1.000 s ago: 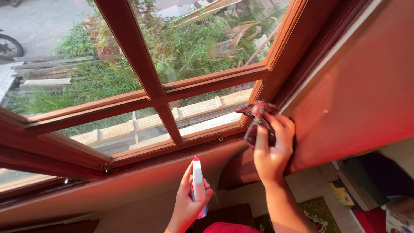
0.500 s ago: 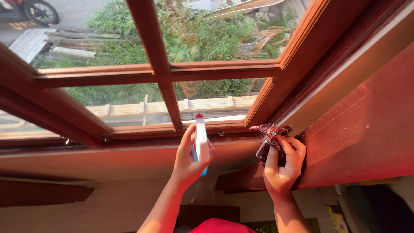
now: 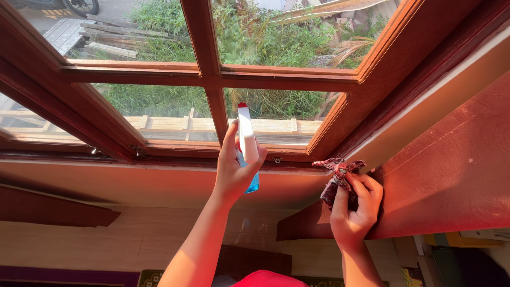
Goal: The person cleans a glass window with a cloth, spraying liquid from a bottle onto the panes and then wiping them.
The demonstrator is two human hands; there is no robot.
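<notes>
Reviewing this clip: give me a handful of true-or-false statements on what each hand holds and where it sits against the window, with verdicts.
1. The left hand holds a spray bottle raised in front of the window frame. True.
2. The spray bottle has a green cap. False: the tip is red, the body white, with blue showing at its lower end.
3. The right hand grips a dark reddish cloth. True.
4. The cloth is spread flat on the glass. False: it is bunched in the hand, at the lower right corner of the frame, by the wall.
5. The two hands touch. False: they are apart.
</notes>
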